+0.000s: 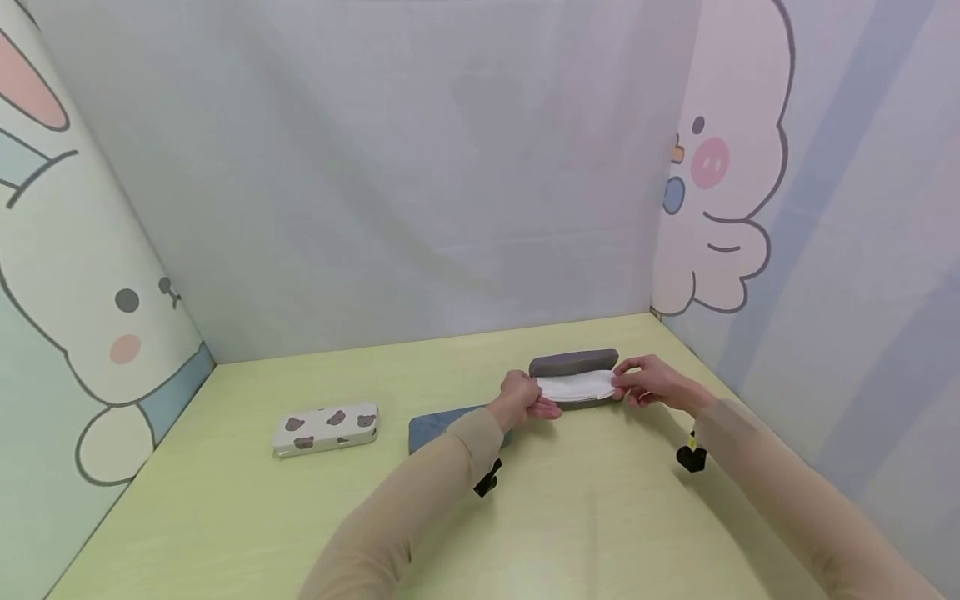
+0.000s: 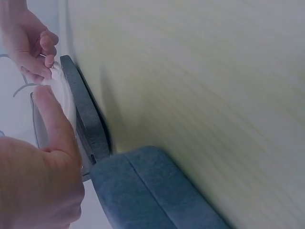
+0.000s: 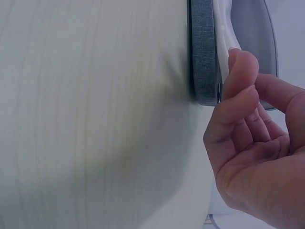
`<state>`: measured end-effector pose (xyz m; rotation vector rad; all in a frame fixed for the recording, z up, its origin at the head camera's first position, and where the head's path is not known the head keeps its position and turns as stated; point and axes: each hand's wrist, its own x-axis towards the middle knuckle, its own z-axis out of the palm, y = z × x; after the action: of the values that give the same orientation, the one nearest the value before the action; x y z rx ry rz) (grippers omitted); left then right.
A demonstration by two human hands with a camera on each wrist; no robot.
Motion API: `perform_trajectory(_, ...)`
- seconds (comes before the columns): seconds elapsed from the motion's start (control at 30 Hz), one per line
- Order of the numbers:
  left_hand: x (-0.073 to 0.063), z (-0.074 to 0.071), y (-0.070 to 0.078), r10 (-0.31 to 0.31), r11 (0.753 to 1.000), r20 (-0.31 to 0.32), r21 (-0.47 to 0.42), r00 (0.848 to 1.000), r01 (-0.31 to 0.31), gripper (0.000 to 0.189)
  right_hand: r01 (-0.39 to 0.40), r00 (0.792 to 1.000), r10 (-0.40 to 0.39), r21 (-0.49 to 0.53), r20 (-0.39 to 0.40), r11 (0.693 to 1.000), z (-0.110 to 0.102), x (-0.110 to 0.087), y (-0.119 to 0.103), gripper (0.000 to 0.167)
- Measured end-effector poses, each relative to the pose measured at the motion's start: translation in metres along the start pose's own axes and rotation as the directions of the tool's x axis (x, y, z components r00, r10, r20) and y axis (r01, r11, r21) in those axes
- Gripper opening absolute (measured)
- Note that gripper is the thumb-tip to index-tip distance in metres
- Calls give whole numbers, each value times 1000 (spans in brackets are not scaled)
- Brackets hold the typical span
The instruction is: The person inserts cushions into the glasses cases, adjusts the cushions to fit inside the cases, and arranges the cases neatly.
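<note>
A grey hard case (image 1: 573, 362), like an eyeglass case, lies open with its lid raised at the back. Inside it is a folded white cloth (image 1: 573, 386). At the cloth's left end, my left hand (image 1: 522, 397) pinches the edge, other fingers stretched along the case's front. My right hand (image 1: 651, 382) pinches the opposite end between thumb and forefinger. The right wrist view shows that grip on the cloth (image 3: 226, 38) at the case's corner. In the left wrist view, a long straight digit of my left hand (image 2: 43, 183) reaches over the case (image 2: 88, 114).
A blue case (image 1: 438, 427) lies shut just left of the open one, partly behind my left forearm. Farther left is a white case with bear prints (image 1: 326, 429). Fabric walls (image 1: 420, 183) bound the pale yellow table (image 1: 570, 517) at the back and sides.
</note>
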<state>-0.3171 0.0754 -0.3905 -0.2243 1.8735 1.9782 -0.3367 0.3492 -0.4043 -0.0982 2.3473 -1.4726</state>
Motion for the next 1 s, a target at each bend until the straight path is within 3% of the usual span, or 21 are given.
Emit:
perform_trajectory(0.17,3,4,-4,4,999,-16,32,1000,-3,56,-24,999,24,2,-26,1000,4,2,3,30)
perform_trajectory(0.37,4,7,-6,14,999,-22,49,1000,-13,52,-51,997,51,-5,-60,999,5,1,4,31)
perform_trajectory(0.77,7,11,-14,30,993,-60,116,998,-23,42,-33,993,21,-104,-115,994,9,2,9,24)
perform_trajectory(1.0,4,9,-13,71,983,-30,170,997,-65,59,-9,990,-20,-203,-140,979,9,3,6,27)
